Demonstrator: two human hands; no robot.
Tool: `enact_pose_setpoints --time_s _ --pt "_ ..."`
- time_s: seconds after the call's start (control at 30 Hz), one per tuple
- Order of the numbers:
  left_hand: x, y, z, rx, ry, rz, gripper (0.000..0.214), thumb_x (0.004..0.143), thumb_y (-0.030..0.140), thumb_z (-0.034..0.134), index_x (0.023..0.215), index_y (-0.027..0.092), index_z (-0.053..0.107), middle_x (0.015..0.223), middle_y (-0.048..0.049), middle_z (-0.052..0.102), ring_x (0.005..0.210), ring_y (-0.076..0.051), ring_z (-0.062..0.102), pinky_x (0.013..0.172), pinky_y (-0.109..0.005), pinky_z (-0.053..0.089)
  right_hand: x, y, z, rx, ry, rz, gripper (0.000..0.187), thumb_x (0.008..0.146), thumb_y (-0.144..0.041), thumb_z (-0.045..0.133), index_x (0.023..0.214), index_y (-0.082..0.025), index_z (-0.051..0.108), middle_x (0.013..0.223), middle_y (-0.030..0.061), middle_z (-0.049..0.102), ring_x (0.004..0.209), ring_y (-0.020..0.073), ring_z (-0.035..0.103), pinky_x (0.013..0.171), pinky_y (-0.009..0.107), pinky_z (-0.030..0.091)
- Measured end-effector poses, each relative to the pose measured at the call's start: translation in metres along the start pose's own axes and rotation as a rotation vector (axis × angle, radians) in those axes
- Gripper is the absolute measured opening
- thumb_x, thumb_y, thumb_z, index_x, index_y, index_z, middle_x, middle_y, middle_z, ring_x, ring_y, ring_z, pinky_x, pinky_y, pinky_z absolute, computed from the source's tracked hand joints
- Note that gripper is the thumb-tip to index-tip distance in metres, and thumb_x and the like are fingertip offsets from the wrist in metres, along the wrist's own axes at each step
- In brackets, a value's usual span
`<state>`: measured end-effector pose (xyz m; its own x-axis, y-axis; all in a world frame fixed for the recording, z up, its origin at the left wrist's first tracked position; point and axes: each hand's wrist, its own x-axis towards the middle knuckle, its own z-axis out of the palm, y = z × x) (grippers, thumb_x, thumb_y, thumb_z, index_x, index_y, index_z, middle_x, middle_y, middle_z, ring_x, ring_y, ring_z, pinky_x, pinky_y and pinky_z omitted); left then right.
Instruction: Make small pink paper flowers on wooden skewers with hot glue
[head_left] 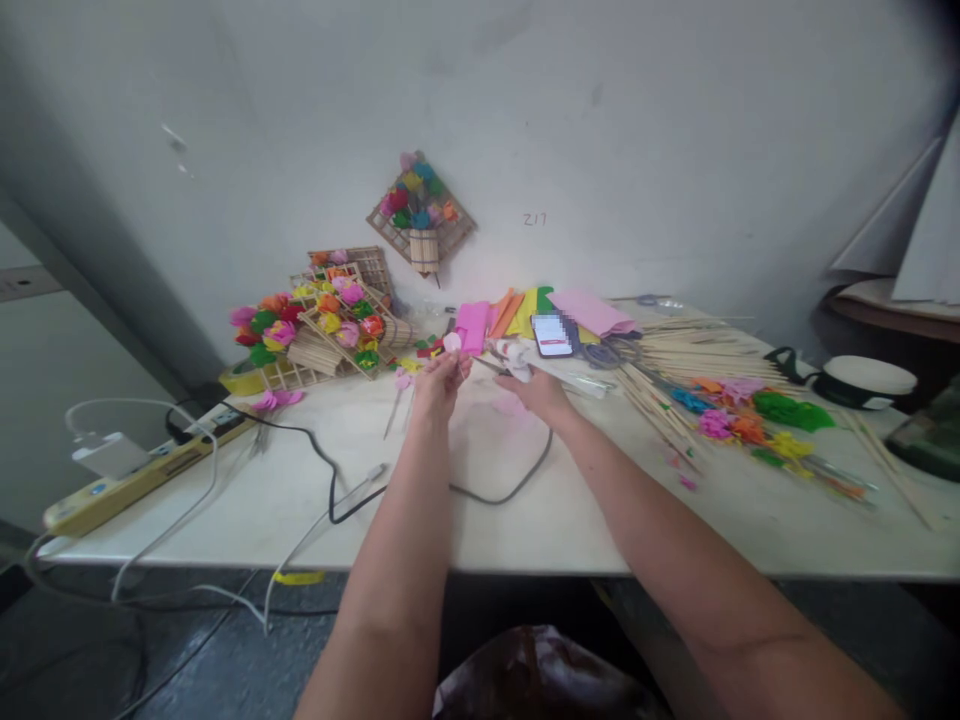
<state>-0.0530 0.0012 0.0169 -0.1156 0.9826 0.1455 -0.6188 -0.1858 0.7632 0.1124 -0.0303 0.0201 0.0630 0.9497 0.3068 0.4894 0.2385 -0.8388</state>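
My left hand (441,381) is raised over the white table (480,520), fingers pinched on a small pink paper flower (452,343) whose thin stick hangs down toward the table. My right hand (541,393) rests lower and to the right, fingers curled on a small white object (519,359) that I cannot make out. Just beyond both hands lie sheets of pink, orange, yellow and green paper (525,312) and a phone (553,335) with a lit screen.
Wooden lattice frames with paper flowers (330,320) lie at the back left, one more (420,215) hangs on the wall. Bamboo sticks (682,350) and finished flowers on sticks (750,415) spread to the right. Scissors (609,352), a black cable (330,470), a power strip (142,470).
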Motion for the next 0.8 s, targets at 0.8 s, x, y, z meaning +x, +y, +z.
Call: enact_pose_setpoints --time_s 0.8 --pt "-0.009 0.0 0.013 0.102 -0.125 -0.137 0.004 0.067 0.008 0.064 0.068 0.01 0.06 0.064 -0.0047 0.067 0.054 -0.009 0.062 0.053 -0.016 0.051 -0.021 -0.007 0.027 -0.926 -0.319 -0.453 0.037 0.086 -0.03 0.04 0.115 -0.014 0.056 0.107 0.015 0.061 0.101 0.0262 0.053 0.081 0.036 0.039"
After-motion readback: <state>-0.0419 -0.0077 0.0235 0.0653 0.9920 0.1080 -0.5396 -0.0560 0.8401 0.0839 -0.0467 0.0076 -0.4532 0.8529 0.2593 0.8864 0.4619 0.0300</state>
